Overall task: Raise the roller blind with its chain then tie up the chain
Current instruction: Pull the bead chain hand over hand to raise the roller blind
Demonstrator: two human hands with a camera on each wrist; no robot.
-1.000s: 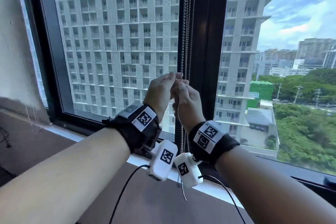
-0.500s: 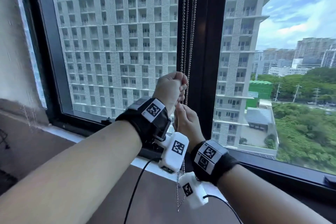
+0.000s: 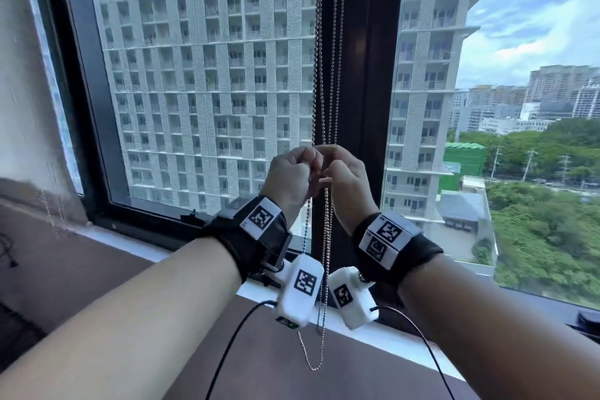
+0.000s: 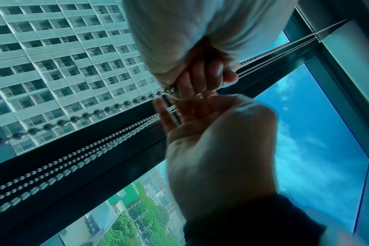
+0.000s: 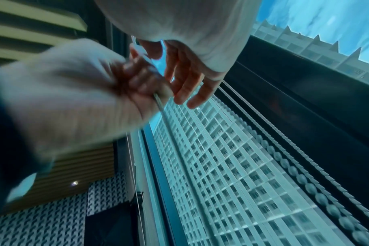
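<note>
Window frame (image 3: 357, 42) is running as a dark upright post through the centre of the head view, with glass on both sides. The sill (image 3: 373, 338) is crossing the lower frame as a pale band, and open air is lying between it and the raised wrists. A wall (image 3: 19, 75) is closing off the left edge.

Several strands of the bead chain (image 3: 319, 42) are hanging down the post from the top of the frame to the hands at centre, then dropping on between the wrists. One loop is ending low, in front of the sill at lower centre. Strands are hanging just beside one another; which belong to this blind, cannot tell. The blind itself is out of the head view.

Outside, a pale apartment tower (image 3: 211, 75) is filling the left pane; trees (image 3: 545, 221) are showing at lower right.

Both forearms are rising from the lower corners and meeting at centre, knuckles nearly touching. The left hand (image 3: 289, 172) is curling into a fist, its fingers (image 4: 202, 74) folded over a strand of chain (image 4: 84, 114) that is leaving the fist toward the left edge of the wrist view. The right hand (image 3: 345, 178) is also curling; its fingers (image 5: 185, 79) are loosely bent and slightly parted in the wrist view. Whether they are pinching a strand, cannot tell.
</note>
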